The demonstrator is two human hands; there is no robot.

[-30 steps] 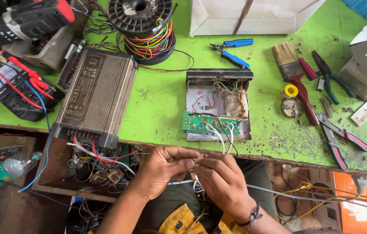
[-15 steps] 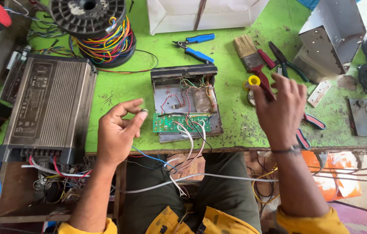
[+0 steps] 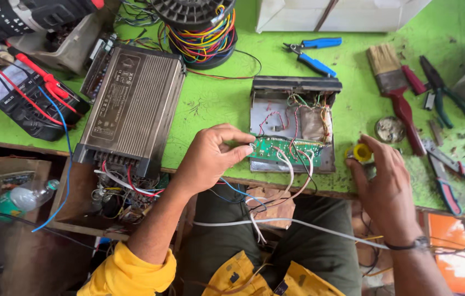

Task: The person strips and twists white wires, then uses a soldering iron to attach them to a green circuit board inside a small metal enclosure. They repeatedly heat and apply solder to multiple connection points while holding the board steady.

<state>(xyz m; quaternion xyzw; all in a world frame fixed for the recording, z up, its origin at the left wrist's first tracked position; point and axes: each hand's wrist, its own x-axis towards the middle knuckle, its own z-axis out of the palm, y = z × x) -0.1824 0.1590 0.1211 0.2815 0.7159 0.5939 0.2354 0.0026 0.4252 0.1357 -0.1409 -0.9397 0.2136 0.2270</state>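
yellow roll [image 3: 362,152]: partly hidden behind right hand [image 3: 387,189] | wire spool [image 3: 196,22]: cut by top edge | grip: perhaps touching, unclear

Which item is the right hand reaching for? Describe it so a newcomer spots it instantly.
On the green table, find the open metal chassis with the green circuit board near the front edge. Just right of it, under the right hand, sits a small yellow spool. It is the only yellow ring there, left of the red-handled paintbrush.

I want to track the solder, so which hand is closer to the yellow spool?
Right. The right hand has its fingers touching the yellow spool. The left hand is off to the spool's left, pinching at the green circuit board.
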